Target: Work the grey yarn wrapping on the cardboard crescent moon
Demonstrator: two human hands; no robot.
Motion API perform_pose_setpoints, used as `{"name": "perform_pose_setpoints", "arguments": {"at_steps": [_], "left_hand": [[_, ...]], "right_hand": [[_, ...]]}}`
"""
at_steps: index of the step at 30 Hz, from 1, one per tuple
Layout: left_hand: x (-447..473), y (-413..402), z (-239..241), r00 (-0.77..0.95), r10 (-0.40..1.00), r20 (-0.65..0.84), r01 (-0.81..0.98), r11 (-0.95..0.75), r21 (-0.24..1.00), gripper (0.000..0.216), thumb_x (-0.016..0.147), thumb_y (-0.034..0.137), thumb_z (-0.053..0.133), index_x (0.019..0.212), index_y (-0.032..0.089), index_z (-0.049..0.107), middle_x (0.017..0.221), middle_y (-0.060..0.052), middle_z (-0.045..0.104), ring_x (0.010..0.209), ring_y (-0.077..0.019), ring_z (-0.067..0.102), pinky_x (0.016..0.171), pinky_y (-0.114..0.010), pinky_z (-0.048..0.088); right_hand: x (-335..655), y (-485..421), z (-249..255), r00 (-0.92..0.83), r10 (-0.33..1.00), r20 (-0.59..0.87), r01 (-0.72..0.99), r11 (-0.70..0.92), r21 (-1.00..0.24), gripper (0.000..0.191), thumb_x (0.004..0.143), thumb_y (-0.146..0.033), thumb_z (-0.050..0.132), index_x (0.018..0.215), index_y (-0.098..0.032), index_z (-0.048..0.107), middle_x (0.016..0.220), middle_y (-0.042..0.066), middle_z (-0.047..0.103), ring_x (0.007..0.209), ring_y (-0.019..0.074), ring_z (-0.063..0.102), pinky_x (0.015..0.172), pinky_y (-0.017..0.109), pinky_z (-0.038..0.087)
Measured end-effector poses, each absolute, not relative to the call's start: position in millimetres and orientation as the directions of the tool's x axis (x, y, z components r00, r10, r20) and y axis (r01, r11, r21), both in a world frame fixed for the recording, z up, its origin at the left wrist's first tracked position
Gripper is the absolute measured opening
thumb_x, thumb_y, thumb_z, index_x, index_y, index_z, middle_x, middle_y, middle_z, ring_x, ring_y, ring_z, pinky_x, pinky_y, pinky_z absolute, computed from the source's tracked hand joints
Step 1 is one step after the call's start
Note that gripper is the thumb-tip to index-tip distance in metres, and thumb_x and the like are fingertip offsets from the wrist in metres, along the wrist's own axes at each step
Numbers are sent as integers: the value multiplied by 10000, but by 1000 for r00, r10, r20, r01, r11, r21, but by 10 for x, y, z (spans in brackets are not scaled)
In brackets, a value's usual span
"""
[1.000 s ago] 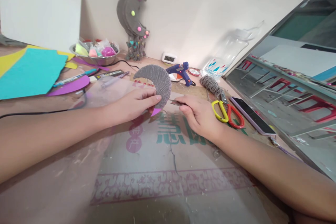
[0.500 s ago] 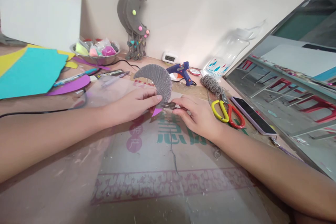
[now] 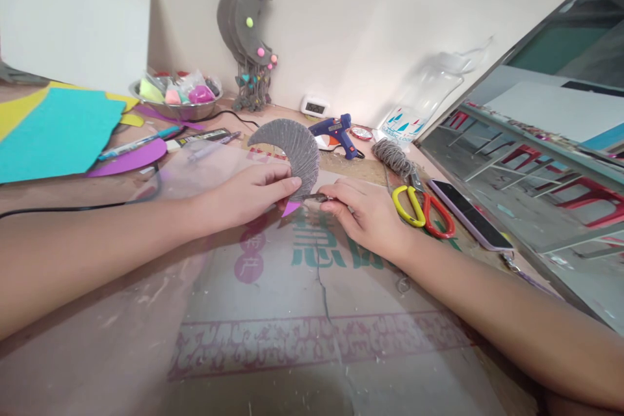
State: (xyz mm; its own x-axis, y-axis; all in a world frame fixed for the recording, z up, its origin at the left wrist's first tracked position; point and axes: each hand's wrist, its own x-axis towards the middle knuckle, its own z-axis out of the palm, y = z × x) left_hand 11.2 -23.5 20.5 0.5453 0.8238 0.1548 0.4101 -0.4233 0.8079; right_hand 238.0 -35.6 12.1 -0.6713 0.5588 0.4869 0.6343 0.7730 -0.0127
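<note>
My left hand [image 3: 253, 194] pinches the lower end of a grey crescent-shaped piece [image 3: 291, 151] wrapped in grey string, holding it upright above the table; a purple tip [image 3: 289, 208] shows under my fingers. My right hand [image 3: 371, 213] is closed on a small metal tool [image 3: 314, 197] whose tip touches the crescent's lower edge. What kind of tool it is I cannot make out. Both forearms rest on a printed cardboard sheet [image 3: 312, 299] under clear plastic.
Scissors with yellow and red handles [image 3: 423, 208], a phone [image 3: 468, 213], a coil of grey string [image 3: 392, 157] and a blue glue gun [image 3: 336, 134] lie to the right. Teal and yellow felt [image 3: 53, 130], a purple cut-out [image 3: 130, 158], pens and a metal bowl [image 3: 174, 101] lie left. A finished crescent decoration [image 3: 247, 32] leans on the wall.
My right hand has moved left, bringing the metal tool from beside the crescent up against its lower edge. My left hand and the crescent have stayed put.
</note>
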Motion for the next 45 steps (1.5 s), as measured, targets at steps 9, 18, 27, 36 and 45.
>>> {"name": "perform_pose_setpoints", "arguments": {"at_steps": [9, 18, 27, 36, 45], "left_hand": [[131, -271, 263, 501, 864, 48, 406, -284, 869, 321, 920, 375, 395, 655, 194, 404, 597, 32, 495, 545, -109, 456, 520, -237, 360], [130, -270, 248, 510, 859, 41, 375, -264, 889, 330, 925, 381, 401, 652, 195, 388, 582, 41, 477, 522, -100, 442, 497, -235, 346], [132, -276, 252, 505, 861, 50, 377, -273, 885, 333, 917, 389, 406, 649, 193, 397, 595, 38, 483, 540, -102, 445, 514, -235, 361], [121, -294, 224, 540, 841, 33, 408, -296, 863, 313, 916, 394, 385, 667, 205, 368, 545, 49, 431, 466, -95, 416, 464, -235, 332], [122, -276, 160, 642, 754, 138, 466, -527, 710, 324, 896, 385, 414, 640, 186, 405, 558, 55, 400, 510, -91, 390, 510, -239, 299]], "right_hand": [[2398, -351, 110, -614, 581, 535, 641, 762, -92, 211, 927, -295, 492, 1011, -143, 612, 802, 46, 635, 727, 152, 580, 671, 264, 422], [2379, -357, 125, -631, 605, 485, 667, 742, -58, 251, 950, -342, 442, 996, -165, 614, 794, 43, 634, 708, 153, 571, 652, 266, 403], [2395, -343, 104, -630, 606, 485, 664, 745, -68, 251, 952, -335, 435, 996, -171, 620, 800, 44, 640, 734, 158, 579, 661, 270, 411], [2356, -353, 105, -433, 779, 454, 648, 619, -444, 252, 859, -374, 567, 1007, -172, 596, 765, 20, 631, 642, 134, 566, 592, 252, 451], [2260, -342, 130, -435, 870, 232, 402, 418, -815, 197, 831, -354, 589, 789, -162, 603, 697, -14, 537, 613, 93, 470, 553, 214, 385]]}}
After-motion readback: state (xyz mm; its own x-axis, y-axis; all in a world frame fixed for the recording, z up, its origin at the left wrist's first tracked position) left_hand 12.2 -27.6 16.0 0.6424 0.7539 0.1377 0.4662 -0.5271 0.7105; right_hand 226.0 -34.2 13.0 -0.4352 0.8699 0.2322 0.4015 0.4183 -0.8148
